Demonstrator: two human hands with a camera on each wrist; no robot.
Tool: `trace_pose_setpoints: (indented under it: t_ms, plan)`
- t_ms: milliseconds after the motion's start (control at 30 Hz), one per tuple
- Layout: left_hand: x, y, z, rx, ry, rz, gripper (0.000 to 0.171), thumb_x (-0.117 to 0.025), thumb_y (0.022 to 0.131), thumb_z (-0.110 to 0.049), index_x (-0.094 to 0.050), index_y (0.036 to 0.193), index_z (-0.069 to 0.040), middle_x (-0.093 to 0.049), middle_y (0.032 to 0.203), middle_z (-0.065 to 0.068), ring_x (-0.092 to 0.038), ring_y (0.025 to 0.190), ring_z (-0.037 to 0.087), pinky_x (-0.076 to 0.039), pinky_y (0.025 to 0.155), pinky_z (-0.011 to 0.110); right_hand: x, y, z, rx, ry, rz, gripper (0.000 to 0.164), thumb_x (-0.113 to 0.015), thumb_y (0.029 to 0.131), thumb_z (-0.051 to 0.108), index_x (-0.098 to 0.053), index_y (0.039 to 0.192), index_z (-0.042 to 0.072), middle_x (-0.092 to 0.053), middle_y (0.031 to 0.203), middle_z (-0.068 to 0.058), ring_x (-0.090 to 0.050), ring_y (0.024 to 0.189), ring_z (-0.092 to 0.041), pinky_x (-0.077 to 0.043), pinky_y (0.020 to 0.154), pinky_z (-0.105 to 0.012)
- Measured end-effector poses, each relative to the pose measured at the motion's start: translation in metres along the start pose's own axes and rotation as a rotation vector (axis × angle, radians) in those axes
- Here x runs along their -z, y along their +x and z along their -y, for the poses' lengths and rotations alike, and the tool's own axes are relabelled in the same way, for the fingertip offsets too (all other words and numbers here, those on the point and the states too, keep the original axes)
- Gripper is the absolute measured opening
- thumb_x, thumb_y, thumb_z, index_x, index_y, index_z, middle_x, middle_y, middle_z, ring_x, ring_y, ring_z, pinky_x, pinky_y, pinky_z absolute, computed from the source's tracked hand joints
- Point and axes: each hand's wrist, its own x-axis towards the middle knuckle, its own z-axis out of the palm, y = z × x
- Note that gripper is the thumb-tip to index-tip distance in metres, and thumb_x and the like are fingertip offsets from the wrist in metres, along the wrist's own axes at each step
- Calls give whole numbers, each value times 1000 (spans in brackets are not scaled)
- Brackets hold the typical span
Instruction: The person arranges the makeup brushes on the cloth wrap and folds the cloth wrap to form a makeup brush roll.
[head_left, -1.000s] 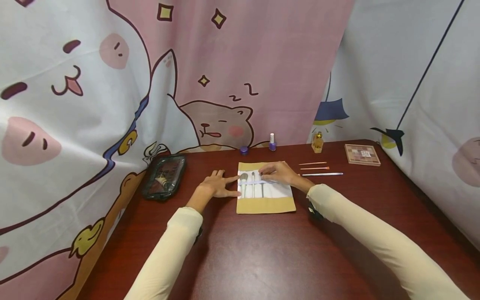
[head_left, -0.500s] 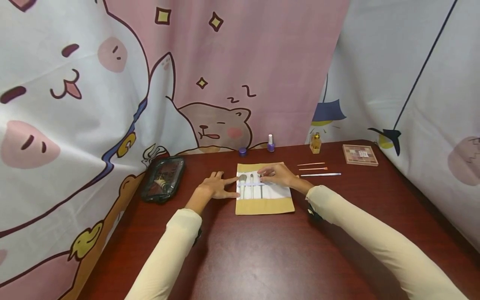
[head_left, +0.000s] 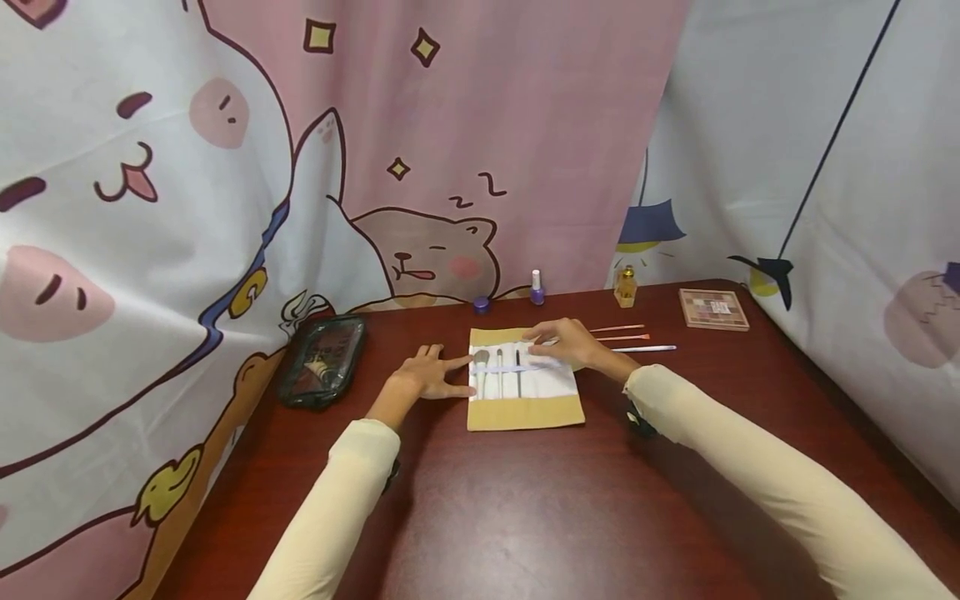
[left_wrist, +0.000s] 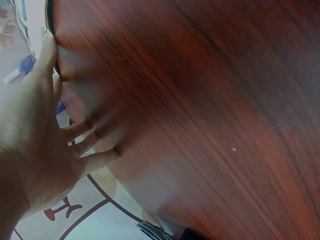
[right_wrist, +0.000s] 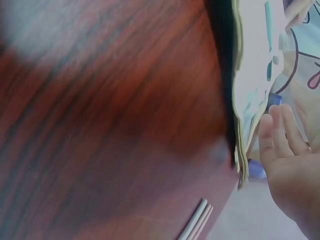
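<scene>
Resting with fingers spread, the left hand (head_left: 427, 373) touches the brush wrap's (head_left: 553, 385) left edge at thumb and index, and I've got the right hand (head_left: 576, 343) over its far right, fingers relaxed, thumb apart; touching cloth, I can't tell. Three brushes (head_left: 500, 377) lie in the wrap between both hands' fingertips, the dark-headed one just beside the right fingers.

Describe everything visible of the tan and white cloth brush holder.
The tan and white cloth brush holder lies spread open on the dark red wooden table: white panel between tan near and far bands. A pale lavender strap crosses three makeup brushes on its left half. The left hand touches its left edge; the right hand hides its far right corner, contact unclear.
</scene>
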Motion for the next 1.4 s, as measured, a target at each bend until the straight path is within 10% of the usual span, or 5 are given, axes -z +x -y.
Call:
trace_pose_setpoints:
  t_ms: [733, 1400]
  plan:
    - [-1, 0, -1, 3, 11, -2, 82, -48, 93, -81, -26, 164, -44, -23, 168, 21, -23, 154, 40, -40, 112, 59, 58, -28, -17, -69, 9, -4, 30, -76, 95, 7, -73, 123, -2, -75, 117, -19, -73, 109, -34, -56, 91, -53]
    - [-2, 4, 1, 7, 21, 12, 84, -47, 92, -82, -25, 164, -46, -23, 168, 21, -23, 154, 40, -40, 113, 59, 98, -64, -49, -168, -107, -60, 31, -80, 94, 16, -75, 122, 2, -76, 116, -16, -74, 101, -31, -54, 75, -23]
